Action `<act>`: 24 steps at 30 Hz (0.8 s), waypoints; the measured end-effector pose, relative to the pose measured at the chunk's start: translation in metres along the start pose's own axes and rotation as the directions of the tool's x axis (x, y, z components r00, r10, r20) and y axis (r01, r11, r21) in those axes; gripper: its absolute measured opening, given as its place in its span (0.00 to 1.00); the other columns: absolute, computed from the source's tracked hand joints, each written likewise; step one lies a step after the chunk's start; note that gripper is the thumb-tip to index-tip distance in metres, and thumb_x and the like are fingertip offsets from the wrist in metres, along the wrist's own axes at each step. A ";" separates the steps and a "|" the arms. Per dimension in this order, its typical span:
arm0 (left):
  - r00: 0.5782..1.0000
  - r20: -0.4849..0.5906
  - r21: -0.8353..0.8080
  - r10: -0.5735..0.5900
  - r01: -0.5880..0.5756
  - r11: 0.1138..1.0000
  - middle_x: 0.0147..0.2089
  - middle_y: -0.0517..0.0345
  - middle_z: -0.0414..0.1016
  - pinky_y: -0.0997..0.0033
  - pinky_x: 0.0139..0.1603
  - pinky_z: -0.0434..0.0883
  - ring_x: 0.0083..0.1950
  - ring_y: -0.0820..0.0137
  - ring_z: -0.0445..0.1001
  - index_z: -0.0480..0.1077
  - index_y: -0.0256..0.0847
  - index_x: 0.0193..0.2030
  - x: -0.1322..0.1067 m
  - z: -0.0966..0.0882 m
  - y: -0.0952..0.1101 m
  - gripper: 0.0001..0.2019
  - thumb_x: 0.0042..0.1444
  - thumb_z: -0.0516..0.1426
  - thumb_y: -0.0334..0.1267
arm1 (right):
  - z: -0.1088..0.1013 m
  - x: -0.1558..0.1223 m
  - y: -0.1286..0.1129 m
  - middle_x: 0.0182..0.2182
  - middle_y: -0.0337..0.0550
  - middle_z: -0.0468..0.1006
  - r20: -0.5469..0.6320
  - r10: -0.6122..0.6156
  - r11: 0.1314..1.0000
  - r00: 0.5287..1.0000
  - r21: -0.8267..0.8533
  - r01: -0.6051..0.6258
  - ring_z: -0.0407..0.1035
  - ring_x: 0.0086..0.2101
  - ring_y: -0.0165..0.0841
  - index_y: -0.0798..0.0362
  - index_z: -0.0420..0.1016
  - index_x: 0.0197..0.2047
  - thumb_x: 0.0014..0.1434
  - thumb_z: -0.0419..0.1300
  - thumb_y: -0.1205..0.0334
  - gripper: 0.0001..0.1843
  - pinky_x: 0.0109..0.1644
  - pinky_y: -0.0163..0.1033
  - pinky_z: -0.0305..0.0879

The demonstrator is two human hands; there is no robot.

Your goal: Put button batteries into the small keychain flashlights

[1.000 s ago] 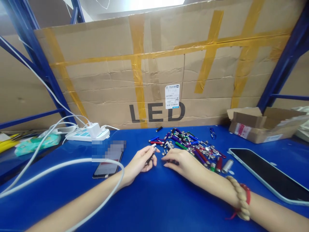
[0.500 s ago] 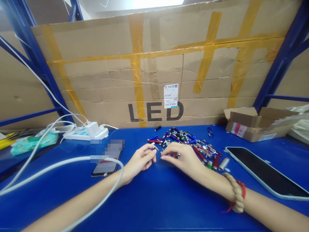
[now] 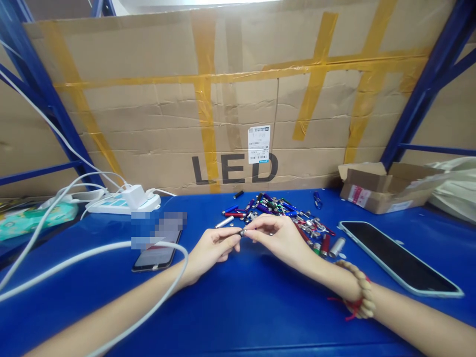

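My left hand [image 3: 217, 248] pinches one end of a small dark metallic part [image 3: 242, 232] between thumb and forefinger. At its other end, the fingertips of my right hand [image 3: 280, 238] are closed on it too. The fingers cover most of the part, so its kind is unclear. Just beyond my left hand a slim silver tube [image 3: 224, 221] lies on the blue table. Behind my right hand spreads a pile of small coloured metal tubes [image 3: 266, 203] with clips and rings, partly hidden by the hand. Near my right wrist rest a red tube [image 3: 325, 245] and a silver tube [image 3: 337, 247].
A phone [image 3: 158, 255] lies on the left, with a white cable [image 3: 156, 243] arching over my left forearm. A white power strip [image 3: 148, 204] stands behind it. On the right are a pale-edged phone [image 3: 401, 260] and an open cardboard box [image 3: 366, 191]. A large cardboard sheet [image 3: 167, 129] closes off the back.
My hands have come together, and the fingertips now meet at the small part. The silver tube beyond my left hand shows more fully. The view has shifted slightly.
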State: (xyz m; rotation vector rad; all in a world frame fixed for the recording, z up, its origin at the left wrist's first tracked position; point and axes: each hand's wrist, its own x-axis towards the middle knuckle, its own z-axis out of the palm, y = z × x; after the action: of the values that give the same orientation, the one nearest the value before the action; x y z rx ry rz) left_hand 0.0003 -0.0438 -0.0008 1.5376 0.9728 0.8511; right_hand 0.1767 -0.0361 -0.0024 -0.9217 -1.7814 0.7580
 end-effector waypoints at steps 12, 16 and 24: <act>0.970 0.034 0.324 0.242 -0.240 0.915 0.25 0.57 0.70 0.74 0.29 0.60 0.26 0.73 0.62 0.77 0.36 0.32 -0.003 -0.005 -0.004 0.10 0.52 0.56 0.38 | -0.019 -0.003 -0.004 0.30 0.44 0.73 0.464 -0.294 0.661 0.836 -0.533 0.528 0.66 0.29 0.29 0.55 0.71 0.33 0.63 0.47 0.65 0.13 0.33 0.33 0.60; 0.955 0.064 0.414 0.290 -0.290 0.863 0.27 0.54 0.72 0.73 0.32 0.62 0.29 0.69 0.66 0.78 0.38 0.31 -0.005 -0.002 -0.011 0.11 0.54 0.56 0.40 | -0.015 -0.009 -0.006 0.22 0.41 0.69 0.547 -0.289 0.537 0.786 -0.587 0.606 0.61 0.23 0.28 0.54 0.67 0.24 0.61 0.46 0.68 0.16 0.28 0.34 0.54; 0.928 0.127 0.485 0.351 -0.367 0.794 0.31 0.53 0.75 0.72 0.36 0.64 0.33 0.67 0.70 0.79 0.40 0.34 -0.010 -0.003 -0.008 0.12 0.56 0.54 0.40 | -0.007 -0.012 -0.013 0.17 0.37 0.68 0.460 0.007 0.951 0.888 -0.279 0.137 0.61 0.19 0.25 0.57 0.72 0.24 0.60 0.50 0.62 0.17 0.28 0.31 0.57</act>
State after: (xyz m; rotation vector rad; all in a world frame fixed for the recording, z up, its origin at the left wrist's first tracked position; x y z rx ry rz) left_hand -0.0071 -0.0511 -0.0081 2.2362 0.9361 0.8709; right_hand 0.1829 -0.0523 0.0052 -0.9253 -2.3869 0.7059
